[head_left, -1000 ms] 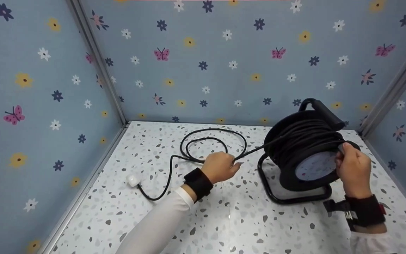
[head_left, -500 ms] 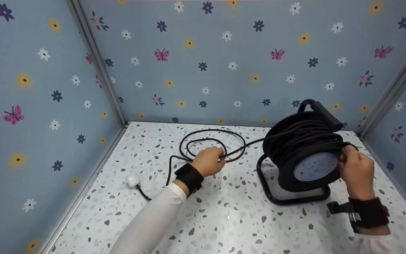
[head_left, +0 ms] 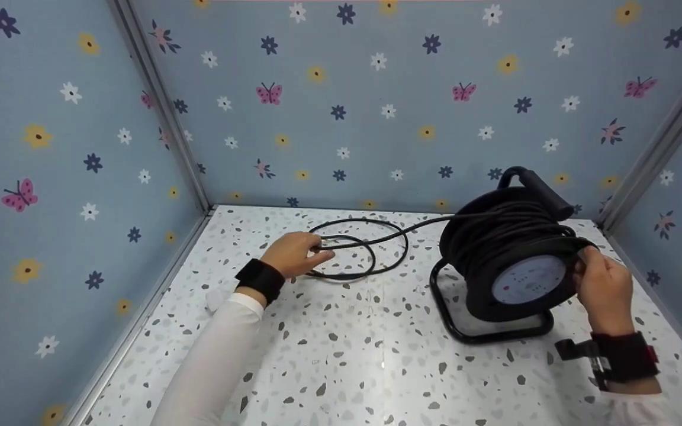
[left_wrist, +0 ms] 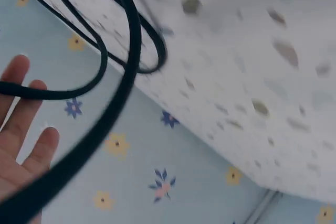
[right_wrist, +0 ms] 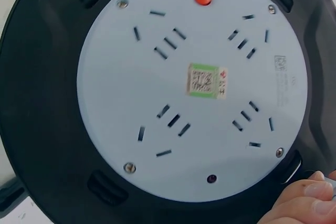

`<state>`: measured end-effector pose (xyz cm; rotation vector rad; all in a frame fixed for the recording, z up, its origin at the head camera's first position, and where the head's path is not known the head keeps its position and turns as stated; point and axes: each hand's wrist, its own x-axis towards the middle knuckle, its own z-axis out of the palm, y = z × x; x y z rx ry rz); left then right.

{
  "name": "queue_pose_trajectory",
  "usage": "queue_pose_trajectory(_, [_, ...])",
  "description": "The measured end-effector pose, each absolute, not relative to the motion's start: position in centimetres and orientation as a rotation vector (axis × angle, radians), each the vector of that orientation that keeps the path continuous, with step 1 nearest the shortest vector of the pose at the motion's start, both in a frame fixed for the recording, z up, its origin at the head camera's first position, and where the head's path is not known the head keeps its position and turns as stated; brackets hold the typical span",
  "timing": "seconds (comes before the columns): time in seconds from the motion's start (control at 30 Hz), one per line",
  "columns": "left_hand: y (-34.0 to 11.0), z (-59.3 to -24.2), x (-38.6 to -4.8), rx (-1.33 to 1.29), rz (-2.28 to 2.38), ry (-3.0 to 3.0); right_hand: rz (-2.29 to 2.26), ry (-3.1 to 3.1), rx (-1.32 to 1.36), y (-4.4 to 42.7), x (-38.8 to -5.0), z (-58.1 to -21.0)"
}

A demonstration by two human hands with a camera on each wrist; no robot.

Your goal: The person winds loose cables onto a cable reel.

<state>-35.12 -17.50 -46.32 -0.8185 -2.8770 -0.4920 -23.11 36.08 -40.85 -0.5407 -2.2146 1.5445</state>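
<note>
In the head view, a black cable reel point(head_left: 510, 263) stands at the right on its tubular frame. My right hand point(head_left: 607, 293) grips a small greyish knob at the reel's rim; in the right wrist view its curled fingers point(right_wrist: 302, 203) show at the lower right corner. Further left, my left hand point(head_left: 293, 254) is over the loose loops, thumb held apart. The left wrist view has its fingers point(left_wrist: 21, 114) loosely extended, with black cable point(left_wrist: 131, 40) passing across them and in front of the palm. From there the cable runs back to the reel. The white plug point(head_left: 214, 300) is partly behind the left sleeve.
A speckled white tabletop point(head_left: 341, 355) lies under everything. Patterned blue panels stand on its left, back point(head_left: 341, 136) and right sides, joined by metal corner strips. The reel's black handle point(head_left: 545, 195) tilts up near the back panel.
My left hand has moved left, and the cable between it and the reel now sags in a curve. Its thumb and fingers have spread apart. The right hand stays at the reel's rim.
</note>
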Motion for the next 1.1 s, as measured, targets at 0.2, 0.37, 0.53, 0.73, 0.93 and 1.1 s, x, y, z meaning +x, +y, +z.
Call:
queue_pose_trajectory(0.2, [-19.5, -45.0, -34.6, -0.908, -0.399, -2.644, 1.494, -2.244, -0.57, 37.1, -23.2, -41.7])
queue_pose_trajectory(0.37, [-19.5, -44.7, -33.7, -0.892, -0.384, -2.485, 1.42, -2.294, -0.609, 38.1, -23.2, -42.8])
queue_pose_trajectory(0.53, [-18.6, -45.3, -32.7, -0.972, -0.339, -2.403, 1.372, -2.349, -0.636, 38.6, -23.0, -43.4])
queue_pose_trajectory(0.73, [-16.8, -46.4, -31.9, -0.994, -0.329, -2.466, 1.302, -2.454, -0.619, 39.0, -23.0, -43.9])
queue_pose_trajectory(0.93, [-14.8, -46.7, -31.7, -0.951, -0.346, -2.557, 1.245, -2.547, -0.593, 39.5, -23.0, -44.6])
queue_pose_trajectory(1.1, [-13.0, -47.4, -31.8, -0.963, -0.333, -2.654, 1.22, -2.571, -0.61, 39.7, -22.9, -44.9])
